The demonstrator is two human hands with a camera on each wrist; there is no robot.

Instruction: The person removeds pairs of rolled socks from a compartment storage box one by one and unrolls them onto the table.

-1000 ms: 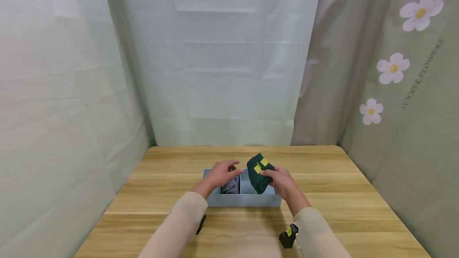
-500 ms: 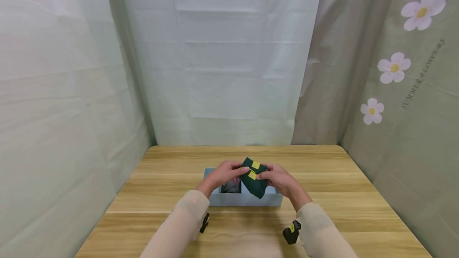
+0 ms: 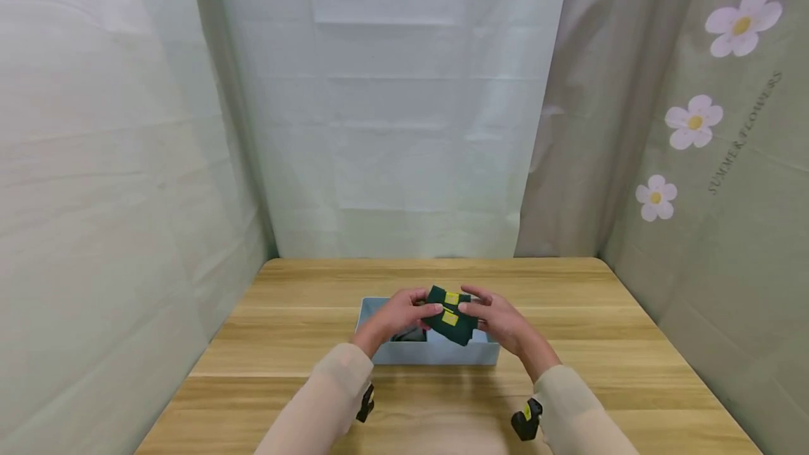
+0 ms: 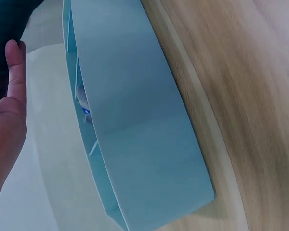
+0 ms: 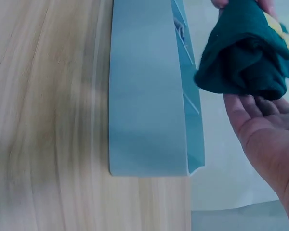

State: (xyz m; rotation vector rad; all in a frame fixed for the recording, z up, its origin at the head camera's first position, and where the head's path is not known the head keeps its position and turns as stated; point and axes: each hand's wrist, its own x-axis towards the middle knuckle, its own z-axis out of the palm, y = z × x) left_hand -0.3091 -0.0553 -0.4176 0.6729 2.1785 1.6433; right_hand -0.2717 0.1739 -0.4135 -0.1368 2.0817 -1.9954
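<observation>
A folded dark green cloth bundle (image 3: 458, 333) with yellow patches is held up over the pale blue divided box (image 3: 436, 353). My left hand (image 3: 398, 313) pinches its left side, thumb on top and fingers behind. On the right side, my right hand (image 3: 505, 319) grips it with the thumb on the front, while the index finger is raised away. Seen from the right wrist, the green bundle (image 5: 245, 57) shows a rolled, layered end, and fingers support it from beneath. A dark grey cloth (image 3: 412, 335) lies in a left compartment, partly hidden by my left hand.
The box stands on a wooden table (image 3: 303, 328), and thin dividers (image 5: 191, 102) split it into compartments. Fabric curtains (image 3: 392, 125) enclose the table at the back and both sides. Black wrist cameras (image 3: 527, 420) hang beneath both sleeves.
My left hand has come over from above the left compartment and taken hold of the green bundle. The bundle has shifted slightly left and lies flatter, and my right index finger has lifted.
</observation>
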